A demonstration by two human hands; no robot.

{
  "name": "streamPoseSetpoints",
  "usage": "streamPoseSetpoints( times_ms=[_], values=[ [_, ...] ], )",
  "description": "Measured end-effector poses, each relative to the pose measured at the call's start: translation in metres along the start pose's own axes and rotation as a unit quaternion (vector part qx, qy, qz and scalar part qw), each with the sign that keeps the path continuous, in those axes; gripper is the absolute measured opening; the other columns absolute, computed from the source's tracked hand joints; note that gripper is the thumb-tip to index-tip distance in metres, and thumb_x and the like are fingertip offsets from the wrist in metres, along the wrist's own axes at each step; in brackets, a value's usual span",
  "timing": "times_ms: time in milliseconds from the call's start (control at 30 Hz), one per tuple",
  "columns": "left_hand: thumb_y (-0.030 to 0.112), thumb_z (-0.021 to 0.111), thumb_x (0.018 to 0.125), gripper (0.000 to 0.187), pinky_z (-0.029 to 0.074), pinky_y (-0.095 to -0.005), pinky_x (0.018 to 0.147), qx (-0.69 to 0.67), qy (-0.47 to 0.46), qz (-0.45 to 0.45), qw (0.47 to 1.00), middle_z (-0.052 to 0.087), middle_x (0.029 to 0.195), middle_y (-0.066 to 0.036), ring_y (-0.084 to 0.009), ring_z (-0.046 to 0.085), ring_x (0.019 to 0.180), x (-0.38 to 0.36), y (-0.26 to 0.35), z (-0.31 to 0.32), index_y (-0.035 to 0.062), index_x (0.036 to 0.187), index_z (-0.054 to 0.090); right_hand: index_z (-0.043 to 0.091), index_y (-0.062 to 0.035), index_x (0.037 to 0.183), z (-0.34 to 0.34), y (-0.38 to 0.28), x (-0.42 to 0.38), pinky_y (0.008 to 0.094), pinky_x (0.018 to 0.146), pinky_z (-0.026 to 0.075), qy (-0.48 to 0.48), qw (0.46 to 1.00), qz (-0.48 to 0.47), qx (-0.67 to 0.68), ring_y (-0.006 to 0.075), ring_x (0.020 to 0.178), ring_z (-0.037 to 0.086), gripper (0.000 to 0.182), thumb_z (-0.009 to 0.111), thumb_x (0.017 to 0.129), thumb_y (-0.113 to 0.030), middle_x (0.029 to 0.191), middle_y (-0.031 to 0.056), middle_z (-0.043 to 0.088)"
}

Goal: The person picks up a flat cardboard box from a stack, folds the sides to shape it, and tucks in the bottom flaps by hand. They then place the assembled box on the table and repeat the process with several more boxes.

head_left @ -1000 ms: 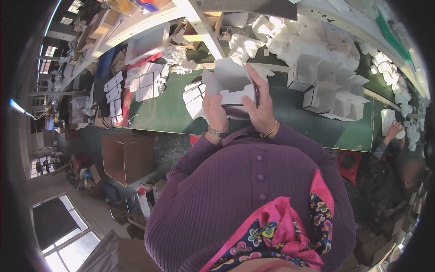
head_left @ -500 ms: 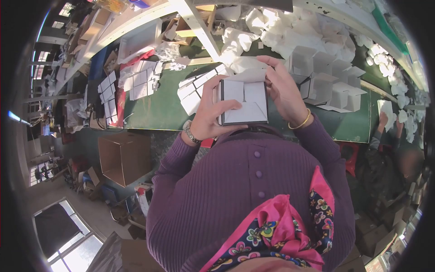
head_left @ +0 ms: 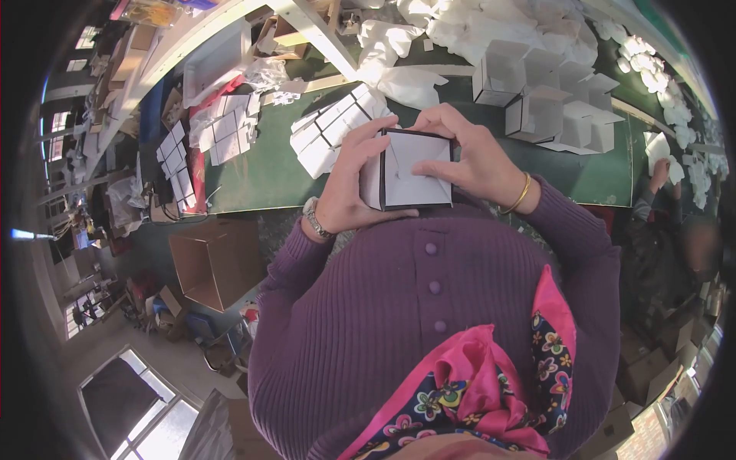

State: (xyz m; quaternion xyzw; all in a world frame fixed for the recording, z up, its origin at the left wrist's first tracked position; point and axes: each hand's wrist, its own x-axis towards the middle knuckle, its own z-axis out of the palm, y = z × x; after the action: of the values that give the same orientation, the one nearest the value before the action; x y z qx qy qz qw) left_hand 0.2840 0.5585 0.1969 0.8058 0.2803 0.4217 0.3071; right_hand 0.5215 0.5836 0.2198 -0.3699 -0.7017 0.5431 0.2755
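Note:
A small white box with black edges is held between my two hands, just in front of my body at the table's near edge. My left hand wraps round its left side, with the fingers at the far left corner. On the right, my right hand curls over the far right corner, and its thumb lies on the white top face. Creased white flaps show on that face. What lies beneath them is hidden.
Open white boxes stand grouped at the right of the green table. Flat white pieces with black lines lie beyond my left hand. White wrapping is heaped at the back. A cardboard box stands lower left; another person sits at right.
The white flap that stood up at the box's far edge now lies down. My right hand has come in over the box, and its thumb rests on the top. My left thumb has left the face.

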Motion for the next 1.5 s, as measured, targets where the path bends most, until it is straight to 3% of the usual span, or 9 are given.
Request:
streamPoseSetpoints(
  times_ms=[300,600,700,800,900,1000,1167,1300,1500],
  values=[
    [0.050,0.087,0.069,0.111,0.033,-0.0499,0.111,0.049,-0.035,-0.082,0.995,0.038,0.153,-0.020,-0.0376,0.041,0.138,0.003,0.015,-0.003,0.0123,0.154,0.027,0.060,-0.0095,0.123,0.004,0.003,0.004,0.0313,0.089,0.047,0.031,0.996,-0.031,-0.081,0.0190,0.100,0.060,0.040,0.075,0.087,-0.020,0.114,0.0035,0.064],
    [0.059,0.089,0.061,0.119,0.034,-0.0444,0.110,0.071,0.006,-0.130,0.989,0.039,0.147,-0.011,-0.0302,0.040,0.130,0.004,0.007,-0.005,0.0064,0.150,0.029,0.054,-0.0096,0.138,-0.002,0.005,0.005,0.0340,0.105,0.041,0.045,0.998,-0.027,-0.026,0.0192,0.124,0.055,0.045,0.063,0.098,-0.026,0.137,0.0054,0.058],
    [0.048,0.084,0.074,0.114,0.027,-0.0455,0.117,0.113,0.245,-0.115,0.956,0.020,0.159,-0.015,-0.0290,0.024,0.146,-0.001,-0.006,-0.019,0.0026,0.155,0.018,0.062,-0.0069,0.127,-0.010,0.003,0.001,0.0275,0.093,0.049,0.253,0.965,-0.047,0.043,0.0164,0.107,0.063,0.032,0.062,0.098,-0.021,0.114,0.0085,0.067],
    [0.024,0.068,0.090,0.085,0.028,-0.0453,0.119,-0.121,0.388,-0.154,0.901,0.018,0.163,-0.011,-0.0260,0.022,0.149,-0.007,-0.022,-0.018,0.0069,0.158,0.019,0.070,-0.0113,0.110,-0.016,0.006,-0.012,0.0202,0.059,0.043,0.225,0.966,0.091,0.093,0.0109,0.072,0.064,0.023,0.061,0.097,-0.028,0.103,0.0026,0.068],
    [0.013,0.078,0.083,0.085,0.049,-0.0540,0.096,-0.314,0.350,-0.200,0.859,0.041,0.145,-0.013,-0.0301,0.045,0.128,-0.022,-0.040,0.005,0.0079,0.151,0.028,0.049,-0.0115,0.138,-0.001,0.013,-0.017,0.0220,0.056,0.051,0.186,0.955,0.134,0.188,0.0149,0.068,0.066,0.054,0.071,0.090,-0.020,0.134,0.0134,0.053],
    [0.004,0.081,0.076,0.086,0.047,-0.0542,0.102,-0.359,0.293,-0.250,0.850,0.048,0.142,-0.014,-0.0301,0.050,0.126,-0.031,-0.063,0.028,0.0056,0.148,0.034,0.048,-0.0136,0.142,0.004,0.023,-0.019,0.0225,0.051,0.050,0.235,0.959,0.079,0.140,0.0146,0.071,0.069,0.061,0.075,0.088,-0.020,0.138,0.0110,0.054],
    [0.019,0.089,0.072,0.063,0.049,-0.0374,0.099,-0.136,0.103,-0.409,0.897,0.065,0.122,-0.009,-0.0207,0.059,0.113,-0.021,-0.073,0.035,0.0099,0.126,0.057,0.067,-0.0042,0.097,0.004,0.056,-0.019,0.0193,0.043,0.047,0.161,0.971,0.098,0.147,0.0117,0.050,0.063,0.014,0.068,0.094,-0.018,0.077,0.0072,0.070],
    [0.028,0.083,0.081,0.084,0.037,-0.0483,0.111,-0.061,0.029,-0.459,0.886,0.037,0.148,-0.014,-0.0326,0.040,0.136,-0.062,-0.147,0.044,0.0109,0.148,0.034,0.071,-0.0073,0.105,-0.007,0.152,-0.030,0.0321,0.071,0.048,0.166,0.970,0.087,-0.158,0.0226,0.074,0.067,0.015,0.060,0.094,-0.010,0.094,0.0071,0.074],
    [0.037,0.074,0.086,0.054,0.054,-0.0403,0.092,0.192,0.095,-0.516,0.830,0.059,0.123,-0.016,-0.0297,0.061,0.108,-0.150,-0.236,0.022,0.0042,0.126,0.060,0.073,-0.0061,0.106,-0.039,0.278,-0.071,0.0427,0.070,0.052,0.168,0.885,0.202,-0.385,0.0364,0.081,0.070,0.024,0.054,0.098,-0.017,0.096,0.0136,0.075]
  ],
)
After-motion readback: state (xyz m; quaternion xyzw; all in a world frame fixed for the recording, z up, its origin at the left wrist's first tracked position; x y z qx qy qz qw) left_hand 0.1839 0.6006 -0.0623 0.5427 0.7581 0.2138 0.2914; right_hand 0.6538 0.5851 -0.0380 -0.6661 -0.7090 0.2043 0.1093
